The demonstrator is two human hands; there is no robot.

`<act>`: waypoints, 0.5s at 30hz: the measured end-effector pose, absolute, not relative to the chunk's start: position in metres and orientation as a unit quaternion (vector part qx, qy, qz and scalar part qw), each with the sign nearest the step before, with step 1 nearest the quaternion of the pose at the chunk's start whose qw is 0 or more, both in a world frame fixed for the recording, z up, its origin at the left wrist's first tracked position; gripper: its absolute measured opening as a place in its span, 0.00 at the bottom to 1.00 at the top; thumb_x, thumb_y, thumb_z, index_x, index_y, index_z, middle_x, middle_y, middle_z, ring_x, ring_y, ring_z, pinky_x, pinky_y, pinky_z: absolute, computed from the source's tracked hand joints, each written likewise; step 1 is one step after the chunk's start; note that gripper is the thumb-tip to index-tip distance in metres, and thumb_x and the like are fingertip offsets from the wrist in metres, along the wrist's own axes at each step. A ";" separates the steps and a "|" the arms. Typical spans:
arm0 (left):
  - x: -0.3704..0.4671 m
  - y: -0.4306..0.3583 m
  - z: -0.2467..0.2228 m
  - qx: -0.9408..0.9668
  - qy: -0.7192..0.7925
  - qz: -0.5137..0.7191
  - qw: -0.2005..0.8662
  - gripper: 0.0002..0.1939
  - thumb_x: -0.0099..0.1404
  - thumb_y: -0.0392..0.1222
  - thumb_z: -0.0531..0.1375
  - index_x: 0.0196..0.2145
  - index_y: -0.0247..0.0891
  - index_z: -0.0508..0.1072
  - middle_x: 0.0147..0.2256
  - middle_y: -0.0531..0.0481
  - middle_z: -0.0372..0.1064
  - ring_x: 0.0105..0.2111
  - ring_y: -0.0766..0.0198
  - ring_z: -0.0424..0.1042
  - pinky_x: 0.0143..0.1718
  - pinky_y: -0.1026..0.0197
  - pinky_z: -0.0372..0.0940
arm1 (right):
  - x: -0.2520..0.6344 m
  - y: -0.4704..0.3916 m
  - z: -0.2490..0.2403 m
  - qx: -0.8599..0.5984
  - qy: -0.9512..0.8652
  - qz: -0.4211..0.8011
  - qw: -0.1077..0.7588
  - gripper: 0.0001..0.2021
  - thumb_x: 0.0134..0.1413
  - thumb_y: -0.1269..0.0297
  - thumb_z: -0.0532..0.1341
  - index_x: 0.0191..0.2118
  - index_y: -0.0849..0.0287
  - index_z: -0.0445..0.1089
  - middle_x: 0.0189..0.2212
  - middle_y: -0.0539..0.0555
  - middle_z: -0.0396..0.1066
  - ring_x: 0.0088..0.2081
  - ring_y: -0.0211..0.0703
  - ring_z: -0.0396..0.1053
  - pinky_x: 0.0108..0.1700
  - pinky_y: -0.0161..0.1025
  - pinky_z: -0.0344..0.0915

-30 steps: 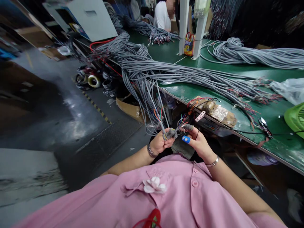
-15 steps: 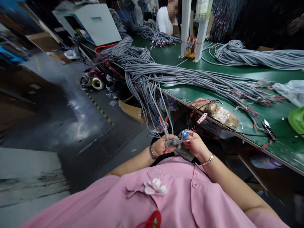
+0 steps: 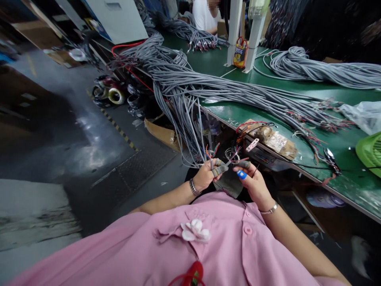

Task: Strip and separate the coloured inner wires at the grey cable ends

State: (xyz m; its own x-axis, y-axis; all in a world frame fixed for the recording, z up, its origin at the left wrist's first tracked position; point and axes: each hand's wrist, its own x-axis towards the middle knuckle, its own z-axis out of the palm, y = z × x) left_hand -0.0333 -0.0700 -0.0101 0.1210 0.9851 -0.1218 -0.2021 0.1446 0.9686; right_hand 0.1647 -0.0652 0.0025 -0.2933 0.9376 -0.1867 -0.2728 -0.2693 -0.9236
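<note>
My left hand (image 3: 206,174), with grey covers on its fingers, is closed around the end of a grey cable (image 3: 228,163). Thin coloured wires (image 3: 235,153) fan out from that end. A second cable end with orange and green wires (image 3: 211,151) stands up just behind the same hand. My right hand (image 3: 254,184) is beside the fanned wires, fingers curled, with blue tape round the thumb and a grey cover on one finger. A thin dark strand shows by its fingers; what they pinch is too small to make out.
Large bundles of grey cable (image 3: 214,81) lie across the green table (image 3: 336,93) and hang over its edge. Pliers (image 3: 331,161), a green basket (image 3: 370,153) and a taped wooden block (image 3: 276,143) are at the right. A person in white (image 3: 205,16) sits behind.
My right hand has drawn away to the right from my left hand, and the coloured wires at the cable end now spread out between them. The view has shifted slightly.
</note>
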 end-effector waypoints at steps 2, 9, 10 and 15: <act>-0.031 -0.072 -0.010 0.445 0.462 0.480 0.599 0.21 0.56 0.56 0.68 0.29 0.34 0.68 0.16 0.58 0.62 0.14 0.76 0.56 0.16 0.71 0.52 | 0.158 -0.063 0.010 -0.397 -0.395 0.692 0.456 0.20 0.45 0.58 0.72 0.44 0.56 0.69 0.41 0.55 0.76 0.19 0.28 0.52 0.18 0.31 0.44; -0.027 -0.077 -0.006 0.452 0.487 0.472 0.580 0.21 0.55 0.55 0.68 0.31 0.33 0.70 0.17 0.58 0.62 0.15 0.75 0.57 0.16 0.71 0.53 | 0.144 -0.053 0.008 -0.413 -0.310 0.695 0.500 0.17 0.41 0.64 0.73 0.35 0.57 0.67 0.27 0.47 0.72 0.17 0.26 0.50 0.16 0.28 0.40; -0.026 -0.077 -0.007 0.445 0.485 0.480 0.580 0.21 0.55 0.55 0.68 0.31 0.33 0.69 0.17 0.58 0.62 0.15 0.75 0.57 0.15 0.72 0.53 | 0.143 -0.053 0.007 -0.407 -0.306 0.700 0.500 0.16 0.42 0.64 0.72 0.35 0.57 0.67 0.25 0.46 0.70 0.17 0.26 0.49 0.16 0.28 0.40; -0.021 -0.074 -0.009 0.392 0.477 0.505 0.603 0.23 0.57 0.59 0.65 0.32 0.35 0.68 0.15 0.60 0.59 0.12 0.76 0.54 0.13 0.72 0.51 | 0.142 -0.062 0.006 -0.402 -0.383 0.635 0.537 0.17 0.50 0.64 0.68 0.46 0.53 0.67 0.30 0.48 0.73 0.20 0.31 0.58 0.20 0.30 0.55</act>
